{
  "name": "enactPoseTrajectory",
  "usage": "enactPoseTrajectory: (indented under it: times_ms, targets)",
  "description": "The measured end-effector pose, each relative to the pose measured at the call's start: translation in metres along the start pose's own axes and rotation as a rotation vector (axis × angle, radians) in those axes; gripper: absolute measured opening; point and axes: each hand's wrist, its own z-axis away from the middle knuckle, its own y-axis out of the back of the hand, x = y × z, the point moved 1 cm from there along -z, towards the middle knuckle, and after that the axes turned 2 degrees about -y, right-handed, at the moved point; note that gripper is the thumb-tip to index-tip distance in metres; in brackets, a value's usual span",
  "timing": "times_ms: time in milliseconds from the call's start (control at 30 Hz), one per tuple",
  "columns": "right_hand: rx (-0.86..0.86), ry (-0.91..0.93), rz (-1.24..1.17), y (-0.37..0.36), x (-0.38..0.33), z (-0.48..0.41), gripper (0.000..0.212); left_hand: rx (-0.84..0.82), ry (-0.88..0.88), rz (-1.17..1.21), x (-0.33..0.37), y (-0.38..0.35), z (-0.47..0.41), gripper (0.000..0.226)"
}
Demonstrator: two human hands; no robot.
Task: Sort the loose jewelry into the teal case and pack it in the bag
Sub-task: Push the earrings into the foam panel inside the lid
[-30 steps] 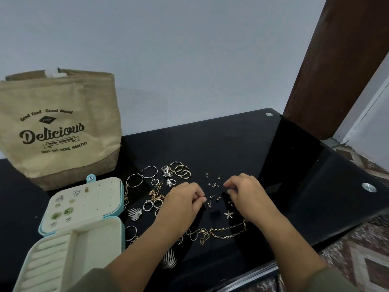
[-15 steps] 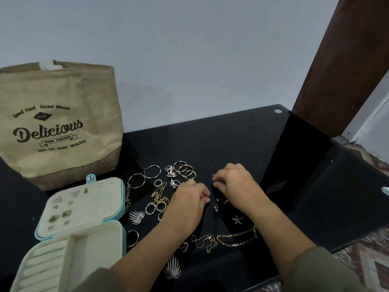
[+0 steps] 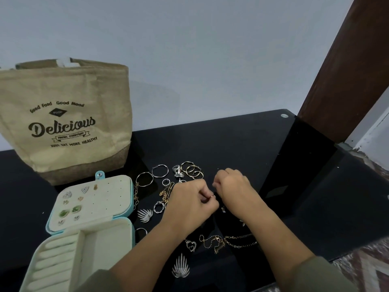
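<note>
Both hands curled: left hand (image 3: pixel 190 204) pinching small pinkish piece (image 3: pixel 211 196) at fingertips, right hand (image 3: pixel 232 186) closed just beside, contents unclear; probably fitting an earring back.

Black glass table (image 3: pixel 242 144) — bag (image 3: pixel 63 123), case (image 3: pixel 90 207), jewelry (image 3: pixel 160 171)

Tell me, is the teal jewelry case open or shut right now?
Open. The teal case lies flat, its lid panel holding earrings and its ring rolls exposed.

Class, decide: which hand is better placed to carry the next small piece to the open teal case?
Left, probably. The left hand lies nearer the teal case at the table's left; the right hand would need to cross over it.
</note>
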Motion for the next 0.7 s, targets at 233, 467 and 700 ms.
enactPoseTrajectory:
  times_ms: [233, 467, 700]
  targets:
    - [-0.014, -0.058, -0.506, 0.013, -0.041, 0.015, 0.008, 0.060, 0.118, 0.259, -0.022, 0.039, 0.017, 0.014]
    - [-0.108, 0.075, -0.634, 0.008, -0.115, 0.014, 0.006, 0.301, 0.281, 0.400, -0.057, 0.096, 0.043, 0.017]
    - [-0.081, 0.175, -0.662, -0.006, -0.185, 0.018, 0.007, 0.406, 0.397, 0.533, -0.072, 0.146, 0.074, 0.011]
